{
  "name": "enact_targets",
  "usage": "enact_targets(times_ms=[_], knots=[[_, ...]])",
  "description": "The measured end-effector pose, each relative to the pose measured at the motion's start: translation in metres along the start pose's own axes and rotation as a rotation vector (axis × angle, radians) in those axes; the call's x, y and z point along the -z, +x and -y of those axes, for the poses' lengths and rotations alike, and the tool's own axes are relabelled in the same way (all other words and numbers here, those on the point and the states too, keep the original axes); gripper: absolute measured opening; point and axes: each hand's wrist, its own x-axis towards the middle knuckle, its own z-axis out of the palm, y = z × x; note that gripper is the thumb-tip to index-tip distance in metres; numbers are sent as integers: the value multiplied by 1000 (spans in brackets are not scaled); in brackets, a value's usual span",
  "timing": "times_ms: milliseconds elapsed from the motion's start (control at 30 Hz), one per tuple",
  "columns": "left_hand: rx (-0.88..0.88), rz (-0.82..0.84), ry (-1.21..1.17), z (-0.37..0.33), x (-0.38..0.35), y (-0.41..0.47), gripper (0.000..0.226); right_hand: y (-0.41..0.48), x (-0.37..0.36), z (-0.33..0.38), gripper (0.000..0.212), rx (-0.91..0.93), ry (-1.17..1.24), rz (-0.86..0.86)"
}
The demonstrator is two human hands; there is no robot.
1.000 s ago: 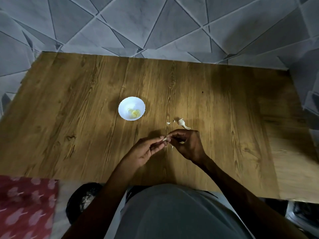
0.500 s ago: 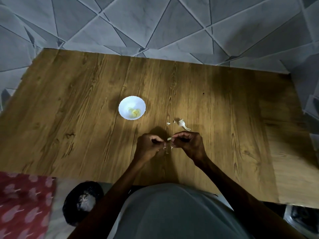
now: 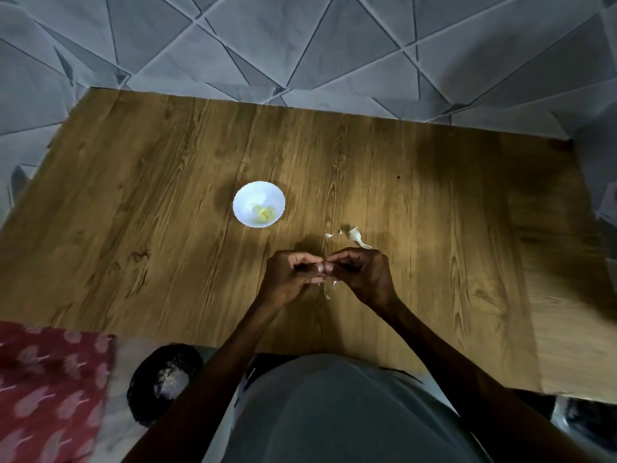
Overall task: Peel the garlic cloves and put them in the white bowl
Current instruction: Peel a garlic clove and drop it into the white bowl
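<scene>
A small white bowl [image 3: 247,200] stands on the wooden table [image 3: 150,195], with a few yellowish peeled cloves [image 3: 263,213] inside. Nearer to me, my left hand [image 3: 290,279] and my right hand [image 3: 364,275] meet fingertip to fingertip over the table. Both pinch a small pale garlic clove [image 3: 324,268], which is mostly hidden between the fingers. Bits of white garlic skin [image 3: 355,236] lie just beyond my right hand, and smaller flakes [image 3: 333,285] lie under the hands.
The table's far edge meets a grey patterned floor [image 3: 300,45]. At the near left lie a red patterned cloth [image 3: 50,389] and a black bag [image 3: 163,379] holding pale scraps. My grey-clothed lap [image 3: 334,412] fills the bottom centre.
My left hand has curled tighter and drawn in close to the right hand at the clove. The camera has tilted a little. The bowl and the skins lie as before.
</scene>
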Motion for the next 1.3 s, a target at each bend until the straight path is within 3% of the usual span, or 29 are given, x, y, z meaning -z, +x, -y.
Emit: enact_targets(times_ms=[300,467,667,867,967,1033,1100,1167,1300], knots=[[64,190,-165,-18,6,-10,21,4,12,14,12,-171,170,59],[128,109,-187,-19,-1,-8,16,7,17,18,13,-262,231,90],[84,-37,61,-14,-8,-4,10,4,10,11,9,-18,-151,-11],[114,-43,238,-7,-10,0,10,4,8,13,12,240,-621,91],[150,-45,195,-7,-13,1,14,5,6,13,15,264,-619,68],[157,-51,211,-8,-14,1,15,5,3,15,17,152,-445,-20],[158,-60,228,-7,-12,2,12,6,5,18,14,-92,-192,-74],[142,-52,237,-3,-6,3,6,8,9,19,13,-327,60,-13],[16,-34,423,6,3,8,4,8,14,17,9,-529,274,58]])
